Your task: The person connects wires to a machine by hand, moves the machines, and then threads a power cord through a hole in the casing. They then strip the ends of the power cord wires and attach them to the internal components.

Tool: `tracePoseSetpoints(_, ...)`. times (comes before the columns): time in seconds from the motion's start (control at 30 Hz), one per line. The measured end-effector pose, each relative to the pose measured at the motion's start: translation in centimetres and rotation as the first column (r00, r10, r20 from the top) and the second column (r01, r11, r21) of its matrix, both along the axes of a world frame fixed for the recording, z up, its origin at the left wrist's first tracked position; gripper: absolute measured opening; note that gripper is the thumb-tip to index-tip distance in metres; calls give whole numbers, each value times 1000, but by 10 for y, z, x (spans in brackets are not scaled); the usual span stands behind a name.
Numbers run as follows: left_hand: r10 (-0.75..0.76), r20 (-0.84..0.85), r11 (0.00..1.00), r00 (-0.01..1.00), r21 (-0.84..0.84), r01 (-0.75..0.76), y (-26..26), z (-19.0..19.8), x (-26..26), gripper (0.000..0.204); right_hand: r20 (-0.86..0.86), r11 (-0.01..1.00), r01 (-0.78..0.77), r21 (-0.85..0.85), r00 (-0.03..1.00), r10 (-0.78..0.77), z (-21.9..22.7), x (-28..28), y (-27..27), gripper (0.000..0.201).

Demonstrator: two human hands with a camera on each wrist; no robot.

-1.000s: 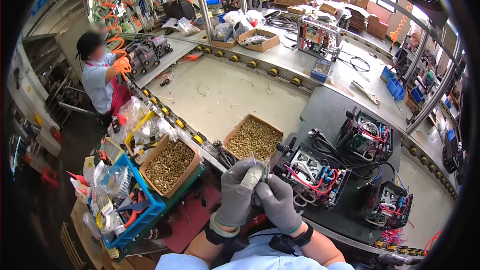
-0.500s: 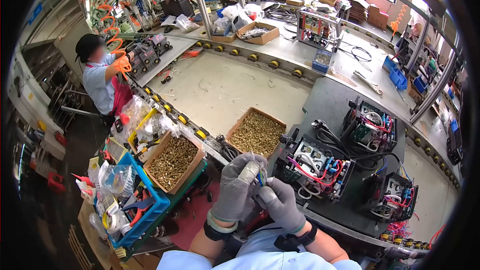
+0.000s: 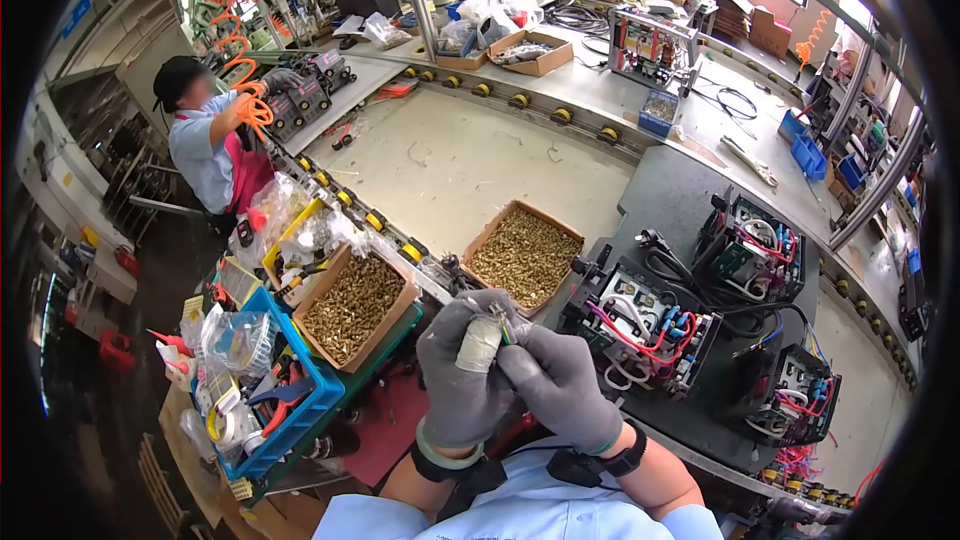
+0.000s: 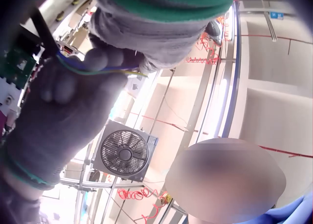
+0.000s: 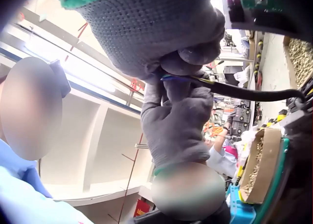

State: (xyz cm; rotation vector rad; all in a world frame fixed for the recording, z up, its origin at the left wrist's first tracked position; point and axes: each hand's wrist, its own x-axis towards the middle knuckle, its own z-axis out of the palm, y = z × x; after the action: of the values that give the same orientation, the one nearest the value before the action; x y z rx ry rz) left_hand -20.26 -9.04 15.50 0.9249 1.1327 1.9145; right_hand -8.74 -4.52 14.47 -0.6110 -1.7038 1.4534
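Both hands wear grey gloves and meet in front of the chest in the head view. The left hand (image 3: 465,370), light tape round its thumb, pinches thin coloured wires (image 3: 506,328) at its fingertips. Against it, the right hand (image 3: 565,380) has its fingers curled round the same wires. Blue and yellow-green wires (image 4: 115,71) run between the gloves in the left wrist view. From the hands a black cable (image 5: 244,91) stretches away in the right wrist view. The wire ends are largely hidden by the fingers.
Two cardboard boxes of small brass parts (image 3: 523,258) (image 3: 357,310) lie beyond the hands. A blue crate (image 3: 318,402) of tools is at left. Open electronic units (image 3: 640,325) sit on a dark board at right. Another person (image 3: 205,140) works at far left.
The hands remain together, with the right hand's fingers closer against the left hand's. The left hand has turned slightly, and the camera view has shifted a little.
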Motion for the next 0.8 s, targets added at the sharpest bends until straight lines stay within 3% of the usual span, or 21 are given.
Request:
tracePoseSetpoints(0.07,-50,76,998,996,33,48,2,4,-8,25,-83,995,44,89,996,-37,-6,-5,-3,19)
tracePoseSetpoints(0.13,-260,159,961,952,-49,271,1,7,-17,28,-196,948,-87,-305,980,27,-3,3,-6,20)
tracePoseSetpoints(0.2,-280,138,958,950,-29,287,1,1,-18,27,-236,952,-125,-278,970,58,-12,6,-4,26)
tracePoseSetpoints(0.27,-247,73,964,966,118,237,3,-1,-15,22,-262,946,-170,-276,960,96,-16,6,-2,31)
tracePoseSetpoints(0.37,-256,145,960,956,155,234,4,-2,-16,21,-281,935,-175,-309,956,86,-16,4,-1,40)
tracePoseSetpoints(0.43,-251,72,960,965,142,240,5,1,-19,20,-254,933,-162,-321,964,80,-16,3,0,48)
tracePoseSetpoints(0.5,-233,-4,964,972,132,231,3,3,-19,17,-289,933,-126,-336,957,25,-21,-3,0,33)
tracePoseSetpoints(0.63,-109,10,988,994,107,107,8,-3,-15,13,-249,947,-116,-301,968,40,-25,-6,-3,31)
tracePoseSetpoints(0.7,81,110,992,991,90,-91,11,-3,-9,12,-179,979,46,-201,980,-83,-26,-11,-8,27)
tracePoseSetpoints(0.8,-25,142,1000,990,-2,25,8,9,-8,13,-182,969,76,-236,976,-121,-20,-13,-15,22)
